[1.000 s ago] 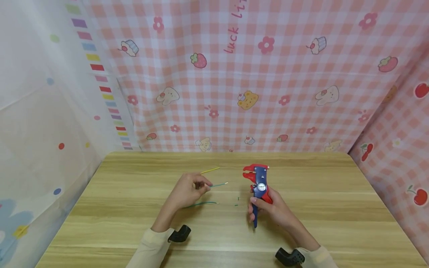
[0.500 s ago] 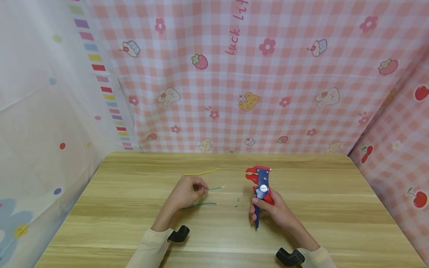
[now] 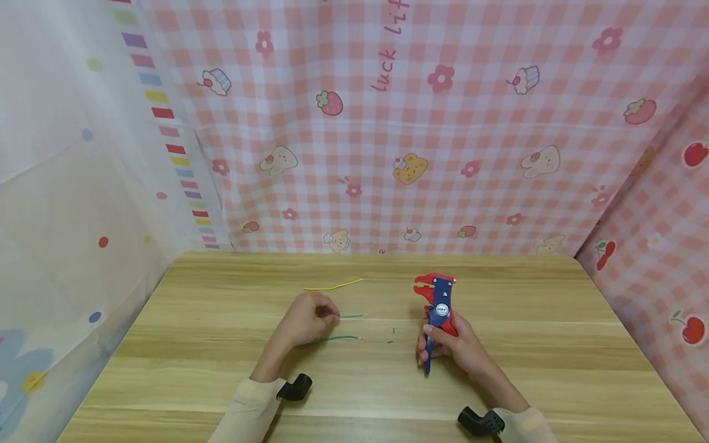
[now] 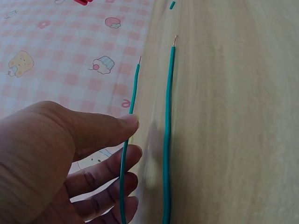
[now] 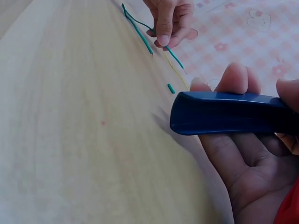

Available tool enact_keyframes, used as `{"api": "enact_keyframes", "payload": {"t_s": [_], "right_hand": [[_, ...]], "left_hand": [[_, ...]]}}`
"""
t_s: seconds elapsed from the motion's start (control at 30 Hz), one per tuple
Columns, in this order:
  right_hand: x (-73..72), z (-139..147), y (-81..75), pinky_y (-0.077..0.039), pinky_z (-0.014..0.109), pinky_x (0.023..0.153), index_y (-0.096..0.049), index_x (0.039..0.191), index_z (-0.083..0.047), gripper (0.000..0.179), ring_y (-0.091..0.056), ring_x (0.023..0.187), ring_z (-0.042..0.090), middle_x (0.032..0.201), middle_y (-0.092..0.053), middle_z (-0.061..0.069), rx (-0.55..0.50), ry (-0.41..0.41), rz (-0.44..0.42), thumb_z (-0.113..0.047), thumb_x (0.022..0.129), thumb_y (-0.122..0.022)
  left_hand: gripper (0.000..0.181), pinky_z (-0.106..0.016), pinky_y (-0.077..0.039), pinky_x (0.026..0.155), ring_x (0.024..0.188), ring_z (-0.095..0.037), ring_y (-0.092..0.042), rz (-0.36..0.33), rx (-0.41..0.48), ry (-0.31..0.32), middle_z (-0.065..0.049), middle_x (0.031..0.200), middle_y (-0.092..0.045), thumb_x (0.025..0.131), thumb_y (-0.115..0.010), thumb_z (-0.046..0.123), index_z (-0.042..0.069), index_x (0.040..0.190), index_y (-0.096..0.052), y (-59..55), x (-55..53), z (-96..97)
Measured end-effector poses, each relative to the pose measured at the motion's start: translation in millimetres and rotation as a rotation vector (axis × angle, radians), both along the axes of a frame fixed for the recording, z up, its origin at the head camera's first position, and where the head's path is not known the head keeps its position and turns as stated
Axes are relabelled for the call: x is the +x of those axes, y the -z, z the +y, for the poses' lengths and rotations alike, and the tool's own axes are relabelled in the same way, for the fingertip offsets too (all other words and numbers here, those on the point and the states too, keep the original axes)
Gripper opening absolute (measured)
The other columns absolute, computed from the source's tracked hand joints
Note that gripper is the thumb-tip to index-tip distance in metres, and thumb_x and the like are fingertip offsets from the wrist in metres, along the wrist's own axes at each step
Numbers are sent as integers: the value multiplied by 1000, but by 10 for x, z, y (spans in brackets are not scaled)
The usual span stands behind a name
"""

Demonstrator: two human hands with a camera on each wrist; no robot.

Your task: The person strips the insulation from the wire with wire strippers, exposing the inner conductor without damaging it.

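Observation:
My left hand pinches a green wire between thumb and index finger, a short bare copper tip at its far end. Beside it on the table runs another green length, also with bare copper strands. In the right wrist view the two lengths meet at the upper left; whether they are one wire I cannot tell. My right hand grips a red and blue wire stripper by its handles, its red jaws apart and facing left. The blue handle fills much of the right wrist view.
A yellow wire lies behind my left hand. Two small green insulation pieces lie on the wooden table between the hands. A pink checked cloth hangs behind the table's back edge.
My left hand has drawn back slightly left and lower with the green wire, uncovering more of the yellow wire. My right hand has shifted right with the wire stripper.

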State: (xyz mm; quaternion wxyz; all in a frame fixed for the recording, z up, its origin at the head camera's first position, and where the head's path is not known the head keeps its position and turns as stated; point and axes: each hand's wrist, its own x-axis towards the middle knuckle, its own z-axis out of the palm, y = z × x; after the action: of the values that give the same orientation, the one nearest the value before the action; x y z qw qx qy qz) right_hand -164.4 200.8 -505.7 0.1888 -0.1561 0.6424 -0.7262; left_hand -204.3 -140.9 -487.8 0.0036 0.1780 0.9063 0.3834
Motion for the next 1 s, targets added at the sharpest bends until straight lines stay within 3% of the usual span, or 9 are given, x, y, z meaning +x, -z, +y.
{"api": "enact_keyframes", "payload": {"t_s": [0.57, 1.0], "right_hand": [[-59, -28, 81, -63, 48, 78, -27, 139, 9, 49, -73, 74, 21, 88, -71, 6, -44, 20, -10, -19, 108, -53], [-43, 13, 77, -63, 47, 80, -28, 140, 8, 51, -73, 77, 22, 90, -70, 5, -21, 35, -31, -21, 108, -54]], "left_hand": [[10, -26, -51, 75, 78, -7, -60, -11, -33, -16, 4, 82, -69, 88, -77, 6, 14, 83, -77, 43, -14, -25], [4, -28, -52, 78, 81, -9, -60, -13, 3, -45, 4, 85, -68, 92, -74, 10, 10, 92, -78, 32, -67, 65]]}}
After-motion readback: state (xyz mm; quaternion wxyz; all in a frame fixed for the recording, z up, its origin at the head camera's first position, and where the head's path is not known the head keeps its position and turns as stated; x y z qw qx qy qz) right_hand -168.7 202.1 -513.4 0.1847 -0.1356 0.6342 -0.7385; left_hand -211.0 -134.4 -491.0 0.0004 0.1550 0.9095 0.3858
